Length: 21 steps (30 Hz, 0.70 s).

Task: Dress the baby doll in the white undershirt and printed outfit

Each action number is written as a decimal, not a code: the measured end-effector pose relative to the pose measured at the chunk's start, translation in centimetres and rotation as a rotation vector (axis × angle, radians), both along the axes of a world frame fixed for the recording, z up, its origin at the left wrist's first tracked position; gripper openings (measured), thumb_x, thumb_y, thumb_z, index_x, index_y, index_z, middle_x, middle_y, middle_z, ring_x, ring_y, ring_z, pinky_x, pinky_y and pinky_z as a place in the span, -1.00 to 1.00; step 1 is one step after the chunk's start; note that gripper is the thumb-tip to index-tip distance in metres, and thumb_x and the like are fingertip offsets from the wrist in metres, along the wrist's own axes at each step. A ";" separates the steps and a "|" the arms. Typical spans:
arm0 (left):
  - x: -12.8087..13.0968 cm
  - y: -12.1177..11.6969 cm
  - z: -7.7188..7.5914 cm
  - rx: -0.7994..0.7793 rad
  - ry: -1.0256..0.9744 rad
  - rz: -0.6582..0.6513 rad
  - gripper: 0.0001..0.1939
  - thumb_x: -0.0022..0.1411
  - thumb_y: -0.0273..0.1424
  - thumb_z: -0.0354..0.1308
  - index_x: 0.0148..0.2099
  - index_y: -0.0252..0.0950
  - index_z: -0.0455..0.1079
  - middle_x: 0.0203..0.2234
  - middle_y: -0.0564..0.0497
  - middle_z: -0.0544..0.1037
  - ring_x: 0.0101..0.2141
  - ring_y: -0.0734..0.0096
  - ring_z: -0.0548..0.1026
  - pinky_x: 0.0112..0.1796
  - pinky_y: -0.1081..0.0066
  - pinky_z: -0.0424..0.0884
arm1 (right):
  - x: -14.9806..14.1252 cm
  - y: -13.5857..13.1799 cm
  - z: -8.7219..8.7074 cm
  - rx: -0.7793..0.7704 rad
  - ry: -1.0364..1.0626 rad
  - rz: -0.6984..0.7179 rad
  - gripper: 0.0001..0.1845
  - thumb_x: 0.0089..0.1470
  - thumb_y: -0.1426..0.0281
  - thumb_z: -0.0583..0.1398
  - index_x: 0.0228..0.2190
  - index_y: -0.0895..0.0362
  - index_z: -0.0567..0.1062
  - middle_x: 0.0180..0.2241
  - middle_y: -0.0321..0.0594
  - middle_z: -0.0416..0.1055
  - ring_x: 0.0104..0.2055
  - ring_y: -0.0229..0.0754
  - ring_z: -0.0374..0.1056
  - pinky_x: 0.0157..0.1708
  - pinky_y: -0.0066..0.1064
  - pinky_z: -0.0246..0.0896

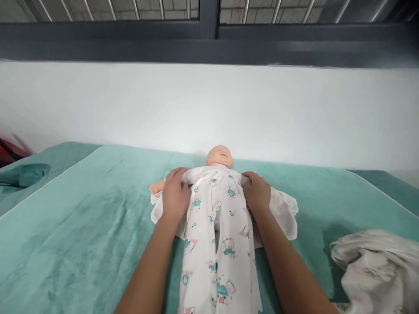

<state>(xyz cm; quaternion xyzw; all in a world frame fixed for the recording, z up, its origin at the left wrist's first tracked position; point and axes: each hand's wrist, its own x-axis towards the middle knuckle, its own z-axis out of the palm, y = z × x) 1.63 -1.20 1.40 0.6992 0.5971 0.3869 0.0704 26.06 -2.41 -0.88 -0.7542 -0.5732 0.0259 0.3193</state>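
Lying at the picture's center, the doll (219, 156) has its head toward the white wall (209, 109), with patterned pants (229, 218) over its body down to the bottom edge. The left hand (258, 192), right of center, and the right hand (176, 192), left of center, touch the clothing at either side, fingers curled; whether they pinch cloth, I cannot tell. A crumpled cloth (379, 270) lies lower right on the green sheet (81, 218).

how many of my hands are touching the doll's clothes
2. Your left hand is at the printed garment's left edge, your right hand at its right edge.
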 end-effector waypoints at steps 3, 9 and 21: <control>2.6 -1.4 2.1 -0.041 -0.049 -0.286 -0.64 0.32 -0.45 -0.08 0.05 -0.21 0.45 0.05 0.00 0.52 0.07 0.37 0.44 0.15 0.37 0.32 | 0.1 0.2 -0.2 0.014 0.018 0.016 -0.55 0.10 0.51 -0.06 -0.12 0.07 0.52 -0.08 -0.12 0.54 -0.02 0.02 0.38 0.00 -0.15 0.13; 9.9 -0.8 5.5 -0.080 0.493 -0.532 -0.69 0.33 -0.25 0.03 -0.05 -0.29 0.49 -0.03 -0.11 0.54 0.06 0.14 0.42 0.09 0.21 0.34 | 1.1 1.5 -1.9 0.266 0.218 0.041 -0.56 -0.12 0.55 -0.02 -0.26 0.12 0.54 -0.22 -0.09 0.57 -0.14 -0.02 0.43 -0.09 -0.22 0.21; 17.4 2.6 4.5 -0.287 0.965 -0.534 -0.71 0.24 -0.43 0.10 0.00 -0.34 0.45 -0.05 -0.25 0.52 0.02 0.03 0.44 -0.02 0.14 0.35 | 3.1 2.1 -2.3 0.375 0.356 0.023 -0.48 -0.31 0.47 0.01 -0.26 0.13 0.55 -0.20 -0.05 0.55 -0.12 0.04 0.45 -0.09 -0.14 0.29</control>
